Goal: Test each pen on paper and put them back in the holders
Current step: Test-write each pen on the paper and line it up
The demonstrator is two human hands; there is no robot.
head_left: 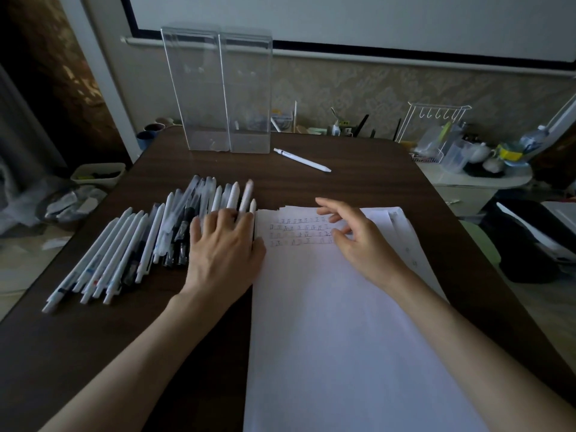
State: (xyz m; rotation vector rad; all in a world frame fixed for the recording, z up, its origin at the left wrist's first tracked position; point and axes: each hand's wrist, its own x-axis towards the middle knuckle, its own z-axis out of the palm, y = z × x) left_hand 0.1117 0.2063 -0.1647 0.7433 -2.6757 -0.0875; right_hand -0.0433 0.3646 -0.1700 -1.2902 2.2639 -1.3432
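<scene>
Dim light falls on a dark wooden table (358,182). A pile of pens (131,244) spreads out from under the left hand (224,247) to its outer side, their long axes running away from the person, roughly in line with its fingers. That hand lies flat, fingers straight, gripping none. Two clear holders (218,98) stand well beyond its fingertips. Paper (327,338) with rows of test marks lies under the right hand (358,241), which hovers loosely spread and empty. A lone pen (301,159) lies crosswise beyond it. The left hand, nearer the pile, seems best placed to pick next.
</scene>
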